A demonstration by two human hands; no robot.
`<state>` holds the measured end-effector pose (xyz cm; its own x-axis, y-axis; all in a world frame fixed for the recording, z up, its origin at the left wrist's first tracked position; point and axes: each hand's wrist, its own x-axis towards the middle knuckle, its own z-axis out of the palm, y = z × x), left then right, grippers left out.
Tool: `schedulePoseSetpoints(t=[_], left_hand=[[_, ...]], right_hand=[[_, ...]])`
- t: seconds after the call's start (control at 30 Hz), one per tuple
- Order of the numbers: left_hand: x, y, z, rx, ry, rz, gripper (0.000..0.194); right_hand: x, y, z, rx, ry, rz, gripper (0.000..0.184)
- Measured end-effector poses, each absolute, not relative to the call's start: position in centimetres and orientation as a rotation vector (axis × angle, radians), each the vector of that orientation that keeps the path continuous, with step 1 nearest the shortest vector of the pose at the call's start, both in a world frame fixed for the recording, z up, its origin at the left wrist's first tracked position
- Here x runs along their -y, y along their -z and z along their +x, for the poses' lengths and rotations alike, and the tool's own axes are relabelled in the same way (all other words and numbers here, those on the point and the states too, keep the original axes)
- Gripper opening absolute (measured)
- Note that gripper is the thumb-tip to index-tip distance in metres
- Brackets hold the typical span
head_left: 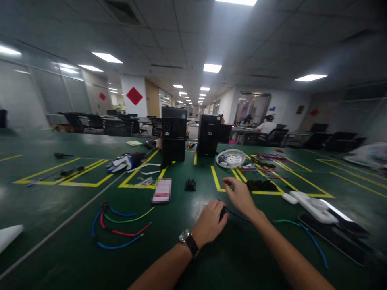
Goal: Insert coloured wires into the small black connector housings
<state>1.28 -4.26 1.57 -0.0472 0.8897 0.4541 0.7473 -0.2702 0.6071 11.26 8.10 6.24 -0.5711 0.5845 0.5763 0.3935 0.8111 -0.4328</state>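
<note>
Foremost, one left hand (210,222), a watch (188,238) at its wrist, fingers closed on a small black piece (223,213) at the near middle of the green table (169,233), with a dark cable (238,216) just beside it; one right hand (240,197), slightly beyond, fingers curled — whether they pinch anything cannot be told. Item, to the left, a bundle of coloured wires (121,232); farther, a black connector block (190,185), a row of black parts (261,185) and a white reel (230,158) — behind these, two upright black towers (174,135).
</note>
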Motion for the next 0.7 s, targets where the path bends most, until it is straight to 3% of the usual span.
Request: schedulePoseSetpoints(t=[0.13, 0.37, 0.5, 0.7], left_hand=[[4.9, -1.5, 0.9, -1.760, -1.085, 2.119, 0.026], [5.2, -1.8, 0.6, -1.702, -1.050, 2.091, 0.030], [5.1, -1.7, 0.6, -1.673, -1.061, 2.082, 0.032], [5.0, -1.2, 0.3, -1.632, -1.144, 1.992, 0.036]], right_hand=[[-9.0, -7.0, 14.4, 2.458, -0.169, -0.821, 0.024], [-15.3, -3.6, 35.4, 2.234, 0.133, -1.806, 0.035], [-15.0, -1.5, 40.7, 2.295, 0.110, -1.856, 0.047], [-12.7, -0.9, 40.7, 2.301, 0.096, -1.856, 0.047]])
